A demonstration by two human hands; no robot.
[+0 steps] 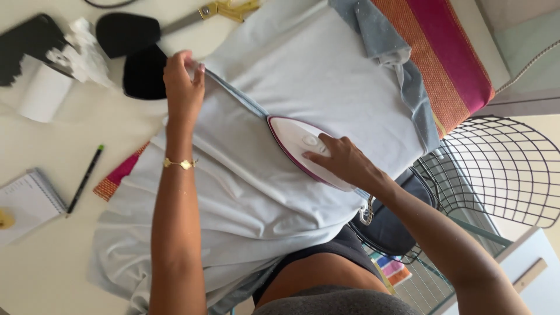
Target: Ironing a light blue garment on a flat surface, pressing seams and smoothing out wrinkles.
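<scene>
A large pale grey-white fabric [326, 81] lies spread over the table, with a folded seam running diagonally across it. My right hand [341, 160] grips the handle of a white iron with a magenta rim [294, 140], whose tip points up along the seam. My left hand [184, 81] pinches the far end of the folded edge, holding it taut. A gold bracelet sits on my left wrist.
A striped orange and magenta cloth [449, 52] lies under the fabric at the top right. Two black fabric pieces [128, 32], gold-handled scissors [224, 10], a white roll [44, 93], a pen [84, 178] and a spiral notebook [29, 201] lie left. A wire chair [501, 169] stands right.
</scene>
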